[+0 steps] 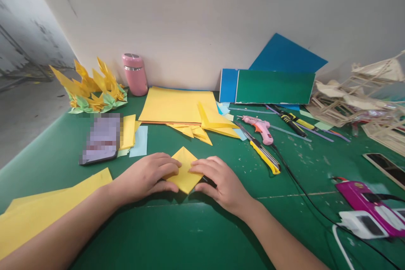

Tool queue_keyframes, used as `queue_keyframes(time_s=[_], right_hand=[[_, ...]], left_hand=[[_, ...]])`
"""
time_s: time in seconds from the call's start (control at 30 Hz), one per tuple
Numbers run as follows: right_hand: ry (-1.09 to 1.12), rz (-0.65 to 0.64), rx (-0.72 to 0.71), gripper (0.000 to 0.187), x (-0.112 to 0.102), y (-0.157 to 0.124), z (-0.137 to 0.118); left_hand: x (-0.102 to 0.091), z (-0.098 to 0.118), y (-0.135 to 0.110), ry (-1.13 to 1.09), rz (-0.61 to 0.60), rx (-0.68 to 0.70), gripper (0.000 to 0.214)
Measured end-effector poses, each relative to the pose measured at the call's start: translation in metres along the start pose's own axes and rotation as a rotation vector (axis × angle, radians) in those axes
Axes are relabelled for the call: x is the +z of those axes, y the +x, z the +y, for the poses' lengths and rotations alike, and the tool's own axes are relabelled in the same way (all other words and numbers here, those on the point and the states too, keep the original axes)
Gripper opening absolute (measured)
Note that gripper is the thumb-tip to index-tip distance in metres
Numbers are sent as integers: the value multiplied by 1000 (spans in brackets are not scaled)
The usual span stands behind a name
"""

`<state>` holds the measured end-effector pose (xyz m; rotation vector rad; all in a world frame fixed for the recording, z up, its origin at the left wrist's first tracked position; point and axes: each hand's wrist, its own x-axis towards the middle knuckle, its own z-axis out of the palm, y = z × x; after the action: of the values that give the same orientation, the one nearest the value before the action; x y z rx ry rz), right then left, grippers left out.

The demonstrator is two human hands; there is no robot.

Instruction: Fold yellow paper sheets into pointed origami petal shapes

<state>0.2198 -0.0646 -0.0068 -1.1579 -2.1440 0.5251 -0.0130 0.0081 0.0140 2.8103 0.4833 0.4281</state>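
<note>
A small folded yellow paper piece (184, 173) lies on the green table (190, 236) right in front of me. My left hand (147, 177) rests on its left side, fingers curled and pressing the paper down. My right hand (218, 179) presses its right edge with bent fingers. The fingertips of both hands nearly meet over the paper's middle.
Behind lie a stack of yellow sheets (177, 105), folded yellow pieces (202, 128), a pink glue gun (261, 128), a yellow utility knife (264, 154), a pink bottle (135, 74), paper flowers (91, 88), coloured boards (274, 86) and wooden models (357, 97). A phone (103, 138) lies left, yellow sheets (41, 209) near left, a magenta device (367, 204) right.
</note>
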Motion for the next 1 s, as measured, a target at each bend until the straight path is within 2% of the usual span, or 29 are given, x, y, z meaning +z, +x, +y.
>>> queue_keyframes(time_s=[0.1,0.27,0.4,0.57,0.8,1.0], right_hand=[[-3,84,-6,21,3,0,4],[-48,124,109,20,7,1,7],[-17,168,216,27,8,2,6],[-7,208,235,18,8,1,7],[-78,159,163,24,8,0,9],[-143,120,170,30,7,0,8]], left_hand=[[1,2,0,40,28,-106,50],[6,6,3,107,74,-393,41],[9,9,5,67,90,-510,27],[15,17,3,79,123,-537,16],[11,25,5,227,-92,-583,18],[5,29,8,309,-149,-614,22]])
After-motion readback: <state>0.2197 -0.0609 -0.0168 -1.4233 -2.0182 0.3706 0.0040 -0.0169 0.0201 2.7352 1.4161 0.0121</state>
